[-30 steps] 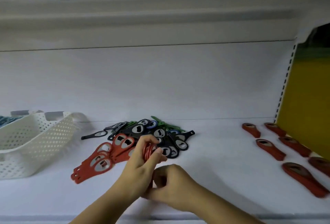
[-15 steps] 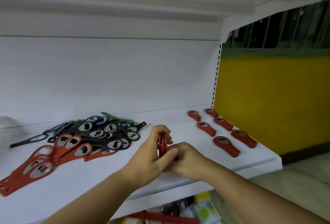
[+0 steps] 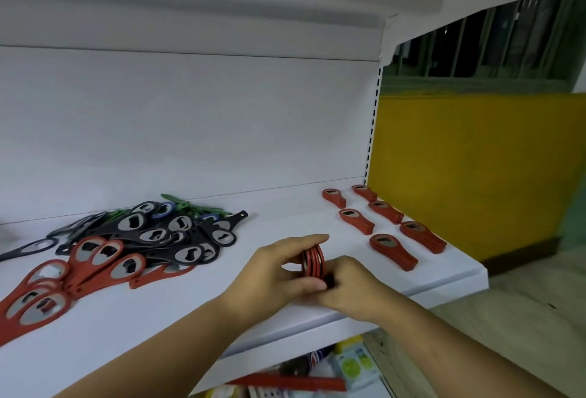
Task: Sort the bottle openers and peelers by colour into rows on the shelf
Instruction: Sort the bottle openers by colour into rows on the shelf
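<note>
A stack of red bottle openers (image 3: 314, 259) stands on edge above the white shelf (image 3: 285, 226), held between both hands. My left hand (image 3: 279, 274) curls round the stack's rounded heads from the left. My right hand (image 3: 348, 286) grips the lower handle ends. Several small stacks of red openers (image 3: 391, 250) lie in two rows at the shelf's right end. To the left lies a mixed pile of black, blue and green openers (image 3: 165, 233), with loose red openers (image 3: 79, 274) fanned out in front of it.
A yellow panel (image 3: 475, 175) stands past the shelf's right end. The shelf's front edge (image 3: 348, 318) runs just under my hands, with packaged goods (image 3: 348, 366) on the level below. The shelf's white back wall (image 3: 190, 128) rises behind the pile.
The view has swung right, and the white basket has left the frame. Both hands have carried the red stack from beside the pile toward the rows on the right.
</note>
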